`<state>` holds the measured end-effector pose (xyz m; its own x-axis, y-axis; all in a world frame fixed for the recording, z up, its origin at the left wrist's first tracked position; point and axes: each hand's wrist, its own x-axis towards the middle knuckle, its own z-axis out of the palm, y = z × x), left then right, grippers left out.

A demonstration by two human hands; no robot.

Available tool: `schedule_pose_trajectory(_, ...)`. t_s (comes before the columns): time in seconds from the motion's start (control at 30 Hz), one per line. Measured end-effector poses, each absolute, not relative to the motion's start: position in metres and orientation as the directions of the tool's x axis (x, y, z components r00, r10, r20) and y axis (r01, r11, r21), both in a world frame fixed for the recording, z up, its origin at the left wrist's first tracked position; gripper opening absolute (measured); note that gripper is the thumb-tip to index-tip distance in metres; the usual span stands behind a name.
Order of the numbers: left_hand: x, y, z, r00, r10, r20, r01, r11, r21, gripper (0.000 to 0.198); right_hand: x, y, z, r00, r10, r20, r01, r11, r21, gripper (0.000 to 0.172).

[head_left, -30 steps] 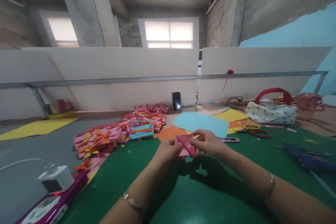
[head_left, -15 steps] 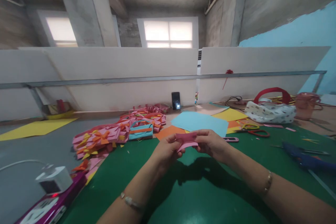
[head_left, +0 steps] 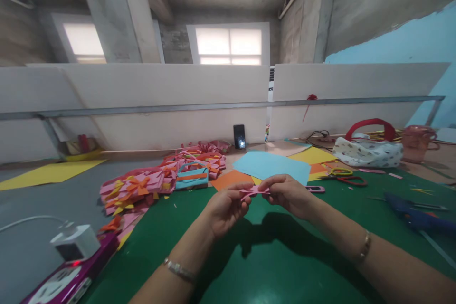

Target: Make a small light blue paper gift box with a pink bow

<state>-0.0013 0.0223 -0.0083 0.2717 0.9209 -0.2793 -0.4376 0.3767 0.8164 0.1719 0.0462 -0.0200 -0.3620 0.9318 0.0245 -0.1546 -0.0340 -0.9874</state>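
Bare concrete pillar [head_left: 107, 14] and white panels [head_left: 171, 83] behind green mat [head_left: 285, 266]. Pink paper [head_left: 255, 192] held up over mat, nearly edge-on, long axis running left to right. Beyond: orange sheet [head_left: 228, 180], blue sheet [head_left: 274, 164], pink cutter [head_left: 317, 189] just past right hand [head_left: 288, 195]. Scissors [head_left: 351, 181] farther right; paper pile [head_left: 138, 185] leftward. Between both hands: pinched at left end by left hand [head_left: 226, 209], at right end by right fingertips.

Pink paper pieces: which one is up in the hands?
The narrow pink piece gripped between the left hand and the right hand, above the green surface. The others lie lower: in the pile at left, or as scraps near the scissors.
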Motion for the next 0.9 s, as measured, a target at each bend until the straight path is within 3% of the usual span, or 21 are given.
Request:
schedule_pose_trajectory(0.23, 0.0002, 0.0248, -0.0107, 0.193, 0.953, -0.234, -0.383, 0.292, 0.876, 0.023, 0.1699, 0.0427, -0.0143, -0.343, 0.917, 0.202, 0.089, 0.246, -0.965, 0.027)
schedule_pose_trajectory(0.33, 0.0003, 0.0267, -0.0122, 0.149, 0.97, -0.193, -0.382, 0.236, 0.894, 0.023, 0.1711, 0.0387, -0.0107, -0.393, 0.842, 0.371, 0.212, 0.475, -0.854, 0.021)
schedule_pose_trajectory(0.47, 0.0002, 0.0268, -0.0116, 0.138, 0.972, -0.19, -0.397, 0.23, 0.889, 0.023, 0.1738, 0.0387, -0.0123, -0.424, 0.718, 0.552, 0.337, 0.691, -0.64, 0.033)
schedule_pose_trajectory(0.63, 0.0005, 0.023, -0.0096, 0.188, 0.955, -0.229, -0.362, 0.284, 0.888, 0.027, 0.174, 0.0427, -0.0161, -0.399, 0.663, 0.634, 0.385, 0.748, -0.54, 0.013)
schedule_pose_trajectory(0.73, 0.0003, 0.0222, -0.01, 0.238, 0.946, -0.22, -0.308, 0.289, 0.906, 0.035, 0.1742, 0.0431, -0.0163, -0.353, 0.677, 0.646, 0.421, 0.732, -0.536, 0.013)
schedule_pose_trajectory(0.9, 0.0005, 0.0261, -0.014, 0.22, 0.975, -0.045, -0.146, 0.078, 0.986, 0.026, 0.1755, 0.0421, -0.015, -0.289, 0.718, 0.633, 0.516, 0.674, -0.529, 0.015)
